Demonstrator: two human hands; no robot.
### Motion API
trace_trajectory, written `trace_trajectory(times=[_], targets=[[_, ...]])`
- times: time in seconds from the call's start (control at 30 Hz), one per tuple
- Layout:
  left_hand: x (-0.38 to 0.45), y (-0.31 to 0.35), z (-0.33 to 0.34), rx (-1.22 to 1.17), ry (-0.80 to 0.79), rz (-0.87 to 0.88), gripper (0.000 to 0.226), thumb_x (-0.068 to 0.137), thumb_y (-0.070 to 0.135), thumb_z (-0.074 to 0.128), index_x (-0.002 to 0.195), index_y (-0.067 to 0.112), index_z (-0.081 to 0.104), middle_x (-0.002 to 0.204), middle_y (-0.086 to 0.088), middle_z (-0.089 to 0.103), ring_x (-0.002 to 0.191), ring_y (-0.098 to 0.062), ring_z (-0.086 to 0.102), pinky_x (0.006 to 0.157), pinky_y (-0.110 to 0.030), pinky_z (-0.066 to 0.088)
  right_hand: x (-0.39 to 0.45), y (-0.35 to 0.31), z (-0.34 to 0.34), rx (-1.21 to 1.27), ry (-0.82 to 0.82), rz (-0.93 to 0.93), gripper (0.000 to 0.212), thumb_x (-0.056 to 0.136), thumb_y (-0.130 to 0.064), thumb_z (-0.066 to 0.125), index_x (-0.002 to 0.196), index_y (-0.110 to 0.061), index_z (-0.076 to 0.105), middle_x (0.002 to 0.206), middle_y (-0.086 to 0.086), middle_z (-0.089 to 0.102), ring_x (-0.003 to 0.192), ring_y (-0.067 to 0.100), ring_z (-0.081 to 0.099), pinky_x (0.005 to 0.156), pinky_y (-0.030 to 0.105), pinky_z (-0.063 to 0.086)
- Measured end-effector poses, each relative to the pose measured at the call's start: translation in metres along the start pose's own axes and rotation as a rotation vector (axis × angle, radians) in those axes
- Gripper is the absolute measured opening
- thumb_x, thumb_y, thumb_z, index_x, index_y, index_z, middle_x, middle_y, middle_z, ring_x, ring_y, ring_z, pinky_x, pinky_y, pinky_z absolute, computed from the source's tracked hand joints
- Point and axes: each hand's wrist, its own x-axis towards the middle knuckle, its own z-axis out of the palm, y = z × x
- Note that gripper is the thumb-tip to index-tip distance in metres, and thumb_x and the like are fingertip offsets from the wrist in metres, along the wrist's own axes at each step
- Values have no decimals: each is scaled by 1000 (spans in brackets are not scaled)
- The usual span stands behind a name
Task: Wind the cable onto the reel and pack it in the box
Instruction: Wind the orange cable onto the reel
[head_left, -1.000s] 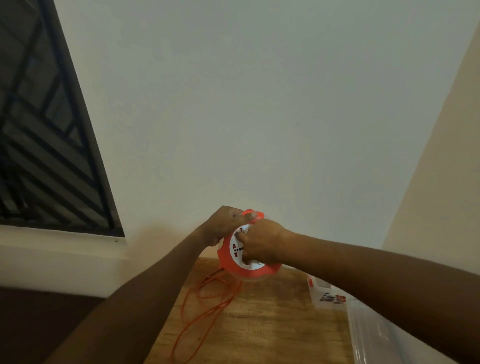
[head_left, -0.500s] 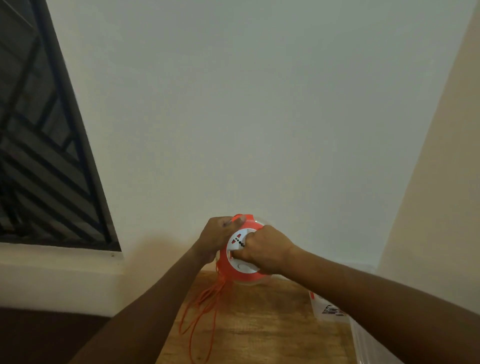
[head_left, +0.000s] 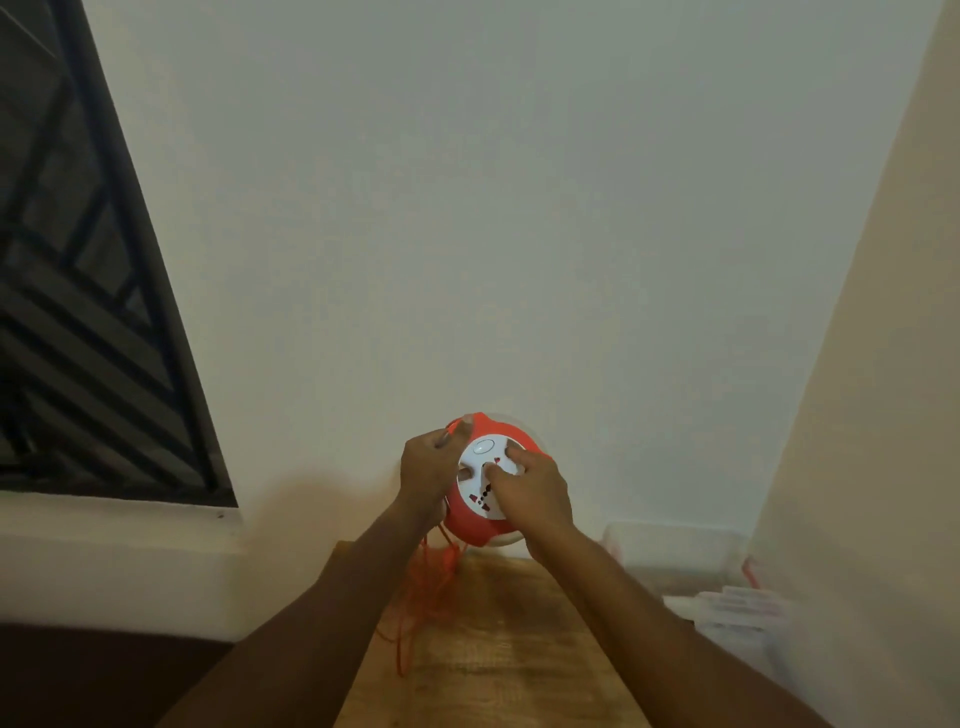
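Above the wooden worktop (head_left: 493, 649), the left hand (head_left: 428, 470) grips the reel (head_left: 491, 488); right fingers (head_left: 511, 460) press its face; loose cable (head_left: 426, 592) hangs below the left fingers.

1. Just one view here, a wide-angle head cam, so no overlap with any other view.
2. It's tilted up a lot: blank wall (head_left: 519, 208) fills everything above the hands (head_left: 488, 483).
3. Hands sit low-centre at arm's reach, with the surface (head_left: 498, 649) below them, cropped by the bottom edge.
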Motion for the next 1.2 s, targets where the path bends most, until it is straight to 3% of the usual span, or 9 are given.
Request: trace_trajectory(times=[0.07,0.17,0.3,0.4,0.6,0.83,1.0,1.1,1.2], targets=[[-1,-4,-4,19,-12,-19,40,100,44,64,97,7,78,89,-8,81,81,-29,79,59,-29,64,-1,1,2,79,-72,65,51,94,-31,61,143,-27,48,146,3,50,126,27,53,98,40,50],[1,-5,-13,39,-60,-63,52,99,49,62,103,-2,76,94,-15,81,86,-37,78,68,-37,66,-10,2,-4,-162,-189,-54,60,89,-32,65,145,-24,44,144,3,52,125,24,53,94,31,48],[5,1,-24,89,-108,-64,57,99,52,62,104,-3,75,98,-20,80,91,-42,77,82,-55,64,-21,-17,-34,-774,-56,-634,39,83,-33,65,123,-30,65,120,3,68,102,24,66,81,33,53],[5,10,-30,133,-203,-75,50,99,54,61,104,8,78,97,-13,82,89,-37,79,84,-53,65,-16,-29,-52,-1205,-325,-1055,44,83,-24,74,126,-28,64,138,8,55,106,29,64,79,39,57],[8,13,-34,248,-431,-42,54,99,53,61,112,3,75,104,-18,80,91,-41,78,83,-56,65,-4,-35,-66,-1631,-624,-1387,55,89,-22,71,138,-36,52,159,10,22,118,37,56,75,45,59],[7,12,-20,408,-513,-6,55,98,56,60,104,5,78,93,-12,82,81,-32,80,76,-41,66,-9,-18,-36,-1501,-627,-920,72,97,-52,50,154,-20,22,149,15,45,128,36,50,105,48,45],[8,11,-20,380,-480,-3,54,96,55,63,103,3,78,91,-10,82,79,-29,80,68,-30,66,-1,-25,-38,-1542,-628,-1081,61,95,-44,56,142,-7,46,128,21,61,105,39,63,85,46,54],[5,10,-17,345,-409,21,44,95,55,62,97,15,79,85,1,82,76,-21,80,62,-21,61,3,-19,-44,-1583,-584,-1289,58,88,-37,71,140,-24,52,130,14,61,109,35,65,88,48,55],[0,9,-15,271,-344,45,35,96,53,63,101,22,79,90,4,83,79,-18,80,64,-23,62,9,-5,-43,-1469,-462,-1225,68,79,-40,79,140,-28,51,129,10,63,108,33,66,90,50,53]])
